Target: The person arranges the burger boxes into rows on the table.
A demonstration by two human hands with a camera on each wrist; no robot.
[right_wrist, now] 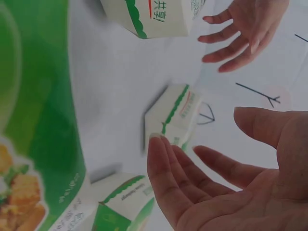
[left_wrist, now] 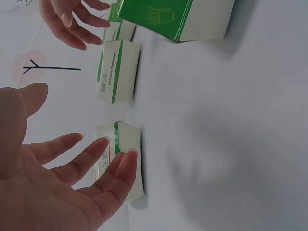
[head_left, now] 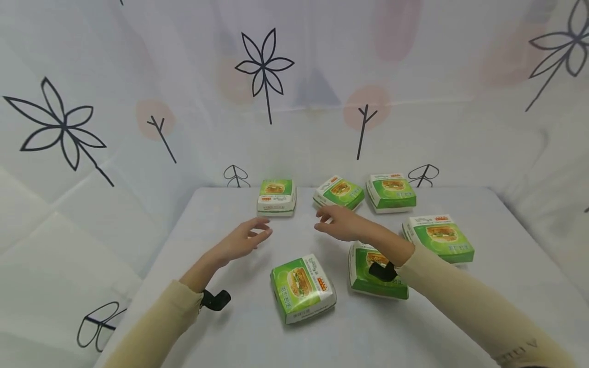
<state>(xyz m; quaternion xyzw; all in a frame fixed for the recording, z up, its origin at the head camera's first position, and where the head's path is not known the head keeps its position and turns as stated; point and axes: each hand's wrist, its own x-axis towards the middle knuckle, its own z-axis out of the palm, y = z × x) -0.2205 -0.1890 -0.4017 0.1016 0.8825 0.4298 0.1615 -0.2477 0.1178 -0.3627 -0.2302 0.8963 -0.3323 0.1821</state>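
My left hand [head_left: 241, 239] hovers over the left part of the table, fingers relaxed and holding nothing. Just beyond its fingertips stands a green and white hamburger box [head_left: 277, 197]. Across from it my right hand [head_left: 341, 223] hangs in the air, palm inward and empty, overlapping the lower edge of the back-middle hamburger box [head_left: 339, 191]. Below and between the hands lies a nearer hamburger box [head_left: 302, 289], turned at an angle. Another hamburger box [head_left: 377, 278] sits under the right forearm, partly hidden by it. In the left wrist view, loosely spread fingers [left_wrist: 86, 159] show with nothing in them.
Two more hamburger boxes stand on the right, one at the back [head_left: 392, 193] and one nearer [head_left: 439, 237]. The boxes rest apart on a white-covered table [head_left: 207, 327]. A patterned cloth [head_left: 184, 61] hangs behind and at the sides.
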